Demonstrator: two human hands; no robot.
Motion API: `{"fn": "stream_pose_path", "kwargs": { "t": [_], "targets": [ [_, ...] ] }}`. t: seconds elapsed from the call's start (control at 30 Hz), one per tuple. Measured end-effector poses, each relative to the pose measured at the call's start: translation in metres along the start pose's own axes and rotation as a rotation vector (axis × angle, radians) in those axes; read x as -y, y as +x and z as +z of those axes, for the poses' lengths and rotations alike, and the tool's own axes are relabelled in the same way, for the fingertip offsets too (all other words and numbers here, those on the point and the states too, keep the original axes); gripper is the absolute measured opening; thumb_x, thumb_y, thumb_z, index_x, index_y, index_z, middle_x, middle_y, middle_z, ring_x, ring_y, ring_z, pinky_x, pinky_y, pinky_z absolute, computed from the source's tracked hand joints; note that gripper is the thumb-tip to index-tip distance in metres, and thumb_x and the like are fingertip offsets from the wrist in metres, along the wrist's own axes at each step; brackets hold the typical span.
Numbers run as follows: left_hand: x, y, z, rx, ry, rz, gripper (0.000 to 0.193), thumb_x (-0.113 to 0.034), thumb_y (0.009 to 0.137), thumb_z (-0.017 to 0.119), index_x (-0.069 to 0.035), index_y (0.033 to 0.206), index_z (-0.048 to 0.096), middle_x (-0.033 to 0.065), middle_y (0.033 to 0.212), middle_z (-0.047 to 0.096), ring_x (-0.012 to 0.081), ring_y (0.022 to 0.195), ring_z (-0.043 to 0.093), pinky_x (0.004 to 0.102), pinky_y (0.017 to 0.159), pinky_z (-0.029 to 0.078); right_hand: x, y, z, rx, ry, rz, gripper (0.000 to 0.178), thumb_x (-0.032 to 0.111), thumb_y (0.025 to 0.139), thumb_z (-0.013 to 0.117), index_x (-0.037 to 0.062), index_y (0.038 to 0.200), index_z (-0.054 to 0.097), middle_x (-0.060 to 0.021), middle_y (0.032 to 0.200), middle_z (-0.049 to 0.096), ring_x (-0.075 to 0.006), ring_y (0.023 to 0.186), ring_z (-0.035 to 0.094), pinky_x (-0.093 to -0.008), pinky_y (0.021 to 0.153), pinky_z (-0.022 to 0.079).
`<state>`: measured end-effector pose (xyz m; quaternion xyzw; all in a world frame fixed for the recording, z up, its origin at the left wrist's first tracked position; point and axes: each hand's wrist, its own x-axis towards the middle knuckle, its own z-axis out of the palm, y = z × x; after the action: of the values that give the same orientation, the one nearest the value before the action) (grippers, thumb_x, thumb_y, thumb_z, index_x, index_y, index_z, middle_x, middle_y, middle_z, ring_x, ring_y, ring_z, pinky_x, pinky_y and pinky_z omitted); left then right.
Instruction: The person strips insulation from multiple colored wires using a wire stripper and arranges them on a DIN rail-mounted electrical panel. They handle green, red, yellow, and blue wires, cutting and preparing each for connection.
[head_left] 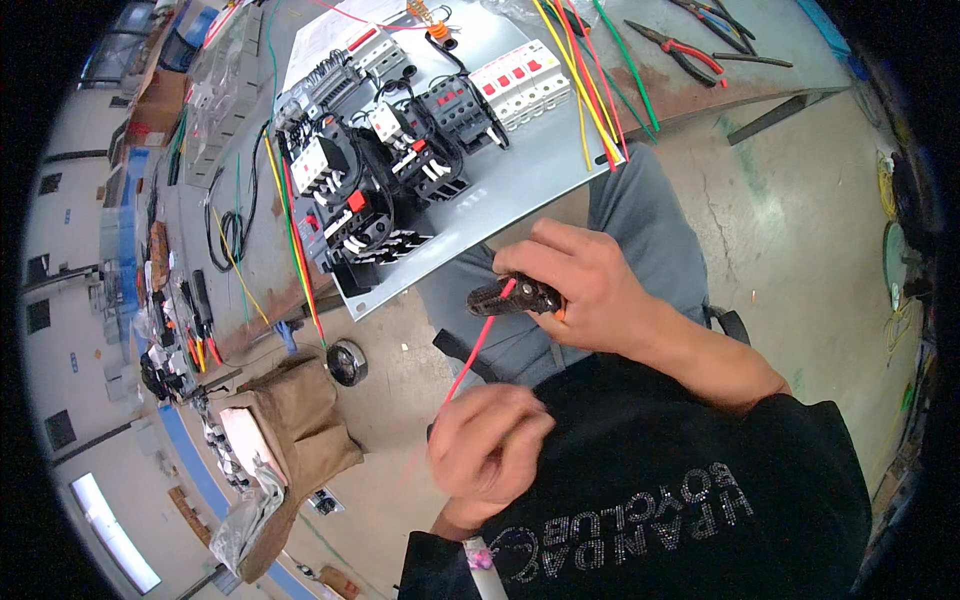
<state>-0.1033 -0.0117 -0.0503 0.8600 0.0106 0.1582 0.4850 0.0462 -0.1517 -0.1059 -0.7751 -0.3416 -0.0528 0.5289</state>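
Observation:
My right hand is wrapped round a black-headed wire tool. Whether it is a stripper or a crimper I cannot tell, and its handles are mostly hidden in the palm. One end of a red wire lies at the tool's jaws. From there the wire runs down to my left hand, whose curled fingers pinch it, slightly blurred. Just beyond my hands a metal mounting plate rests on the bench, overhanging its near edge. It carries black contactors, a row of white breakers with red switches and a terminal strip.
Yellow, red and green wires lie over the plate's right corner. Red-handled pliers and other tools sit at the bench's far right. More wires and tools lie to the left. A tape roll and brown cloth are below the bench.

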Motion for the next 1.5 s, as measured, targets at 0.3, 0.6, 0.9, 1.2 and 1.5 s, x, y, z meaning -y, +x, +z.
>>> {"fn": "stream_pose_path", "kwargs": {
  "t": [0.3, 0.6, 0.9, 1.2, 1.5],
  "targets": [
    [0.018, 0.044, 0.01, -0.107, 0.296, 0.045, 0.02, 0.001, 0.087, 0.076, 0.003, 0.106, 0.072, 0.0152, 0.088, 0.072, 0.0232, 0.069, 0.065, 0.0296, 0.065, 0.052, 0.004, 0.001, -0.004, -0.029, -0.042, -0.048, 0.041, 0.002, 0.066, 0.078, 0.0064, 0.106, 0.068, -0.0105, 0.085, 0.055, -0.0308, 0.075, 0.06, -0.0394, 0.064, 0.049],
    [0.018, 0.048, 0.013, -0.08, 0.237, 0.033, 0.016, -0.002, 0.096, 0.067, 0.001, 0.11, 0.072, 0.0063, 0.077, 0.067, 0.0115, 0.066, 0.06, 0.0248, 0.06, 0.046, 0.0, 0.004, -0.005, -0.036, -0.041, -0.083, 0.045, 0.004, 0.065, 0.08, 0.0059, 0.109, 0.069, -0.0103, 0.085, 0.055, -0.0304, 0.077, 0.06, -0.0406, 0.066, 0.048],
    [0.016, 0.052, 0.013, -0.064, 0.132, -0.004, 0.017, 0.001, 0.093, 0.069, 0.003, 0.11, 0.071, 0.0129, 0.08, 0.066, 0.0173, 0.064, 0.058, 0.0274, 0.059, 0.045, 0.0, 0.006, -0.008, 0.012, 0.012, -0.058, 0.044, 0.005, 0.067, 0.08, 0.0056, 0.11, 0.068, -0.0107, 0.084, 0.054, -0.0309, 0.076, 0.06, -0.0405, 0.065, 0.048],
    [0.023, 0.049, 0.011, -0.042, 0.151, -0.021, 0.016, -0.004, 0.098, 0.065, 0.002, 0.111, 0.072, 0.0044, 0.083, 0.068, 0.0081, 0.067, 0.056, 0.0224, 0.06, 0.043, 0.001, 0.004, -0.007, 0.066, 0.038, -0.037, 0.047, 0.008, 0.07, 0.08, 0.0066, 0.116, 0.068, -0.0125, 0.097, 0.06, -0.034, 0.092, 0.063, -0.0427, 0.08, 0.053],
    [0.02, 0.048, 0.008, -0.019, 0.076, -0.086, 0.013, -0.003, 0.095, 0.068, 0.002, 0.107, 0.07, 0.0131, 0.082, 0.068, 0.0155, 0.067, 0.06, 0.0272, 0.061, 0.046, 0.001, 0.002, -0.007, 0.053, -0.019, -0.033, 0.04, 0.003, 0.069, 0.077, 0.0063, 0.107, 0.067, -0.0101, 0.082, 0.054, -0.0315, 0.073, 0.06, -0.0408, 0.064, 0.048]
  ]
}}
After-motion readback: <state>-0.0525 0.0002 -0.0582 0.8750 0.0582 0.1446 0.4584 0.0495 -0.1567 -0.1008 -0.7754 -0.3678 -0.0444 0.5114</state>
